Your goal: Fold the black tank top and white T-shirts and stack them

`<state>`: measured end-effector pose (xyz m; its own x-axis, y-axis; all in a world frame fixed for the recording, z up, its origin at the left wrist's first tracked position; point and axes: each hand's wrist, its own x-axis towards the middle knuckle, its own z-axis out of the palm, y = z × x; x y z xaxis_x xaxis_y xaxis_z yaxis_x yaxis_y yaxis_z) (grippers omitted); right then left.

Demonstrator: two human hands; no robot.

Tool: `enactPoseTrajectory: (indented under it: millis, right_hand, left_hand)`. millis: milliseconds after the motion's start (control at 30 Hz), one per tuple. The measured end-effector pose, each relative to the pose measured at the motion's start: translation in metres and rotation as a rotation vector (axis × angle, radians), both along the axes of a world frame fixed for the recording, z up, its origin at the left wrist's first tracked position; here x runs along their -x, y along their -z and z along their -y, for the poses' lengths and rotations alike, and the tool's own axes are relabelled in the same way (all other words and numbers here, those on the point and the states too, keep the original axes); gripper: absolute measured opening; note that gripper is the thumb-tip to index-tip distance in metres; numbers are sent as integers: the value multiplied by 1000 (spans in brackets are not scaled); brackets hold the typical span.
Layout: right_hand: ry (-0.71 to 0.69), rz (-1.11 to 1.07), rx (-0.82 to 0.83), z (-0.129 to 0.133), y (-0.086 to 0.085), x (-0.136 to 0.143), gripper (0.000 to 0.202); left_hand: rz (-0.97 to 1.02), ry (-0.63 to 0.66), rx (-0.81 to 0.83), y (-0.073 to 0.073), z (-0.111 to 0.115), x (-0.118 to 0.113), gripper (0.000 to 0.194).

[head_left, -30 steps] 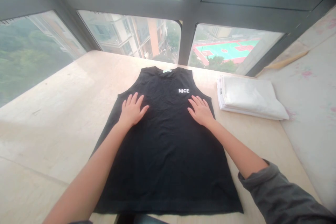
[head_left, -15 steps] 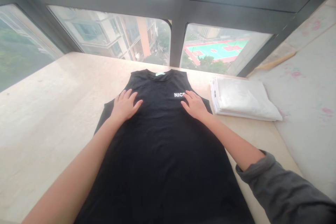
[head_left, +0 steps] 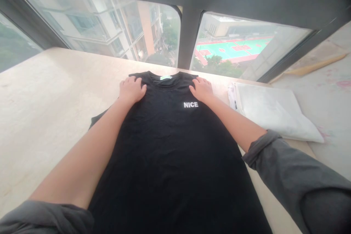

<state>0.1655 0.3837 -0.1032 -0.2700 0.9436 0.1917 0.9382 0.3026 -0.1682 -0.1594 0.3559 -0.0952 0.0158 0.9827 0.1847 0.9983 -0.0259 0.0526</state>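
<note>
You are working on the black sleeveless shirt [head_left: 170, 153], which is lying flat on the pale ledge [head_left: 55, 91] below the window, its collar facing the glass and its body running back toward you. For good placement here, you are best off setting both hands evenly at the two shoulders, pressing lightly, so that the neckline is not skewing and the cloth around the white NICE print [head_left: 191, 105] is not creasing.

Your left hand [head_left: 132, 89] is touching the left shoulder, its fingers bending over the top edge and its thumb standing apart, toward the collar. Your right hand [head_left: 203, 88] is touching the right shoulder just above the print, its thumb likewise pointing inward. Each grip is looking half spread; whether either one is pinching fabric, you cannot tell, as the undersides are not showing.
</note>
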Motion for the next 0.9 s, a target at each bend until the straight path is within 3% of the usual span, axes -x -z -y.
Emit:
enactPoseTrajectory:
  millis: [167,233,333,500,567,667,800,900]
  right_hand:
    - [-451,41,-9,-19,-2,47,47]
    - [-454,52,66,-26,1,60,51]
    - [-350,22,146,-37,6,63,59]
    - [-364,-90,111,-41,8,35,63]
    - [-353,-146,82,-37,8,12,63]
    - [-259,-142,87,-26,5,-30,63]
    - [-42,9,174,-10,-11,-79,59]
    - [58,131,297,1,-29,-98,46]
  left_hand:
    - [31,220,98,4,-37,-39,57]
    - [49,206,139,10,-48,-44,61]
    - [70,143,134,14,-57,-41,67]
    - [128,96,-53,9,-42,-35,68]
    - [135,84,-59,8,-22,-33,67]
    - [90,72,-2,9,25,-34,66]
    - [7,92,7,4,113,-56,56]
    - [7,234,40,-10,185,-93,48]
